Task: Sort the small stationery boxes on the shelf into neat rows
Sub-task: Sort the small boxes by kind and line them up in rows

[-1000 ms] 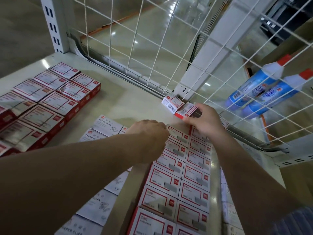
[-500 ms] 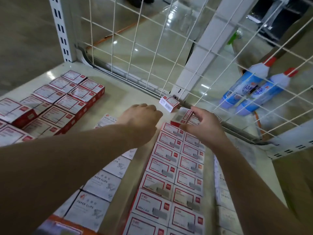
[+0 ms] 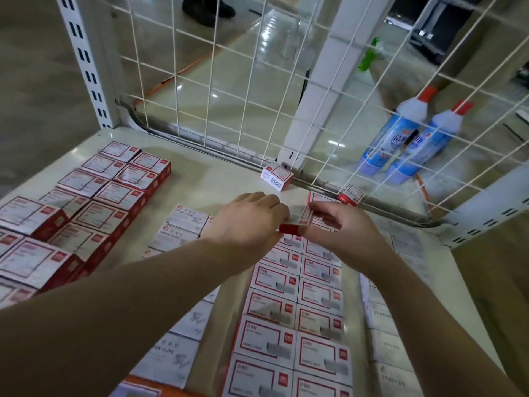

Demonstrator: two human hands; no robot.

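On the shelf (image 3: 217, 179), apparently tiled floor (image 3: 257, 67) behind.

bare shelf (image 3: 217, 179) behind box rows, wire mesh (image 3: 252, 90) blocking rear

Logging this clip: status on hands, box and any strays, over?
Both hands on one small red box, right hand pinching, left hand alongside. Box at far end of staple rows. Two loose boxes by mesh.

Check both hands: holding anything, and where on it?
Both hold one small red-and-white box above the far end of the double row. Right hand pinches its right end; left hand grips the left end.
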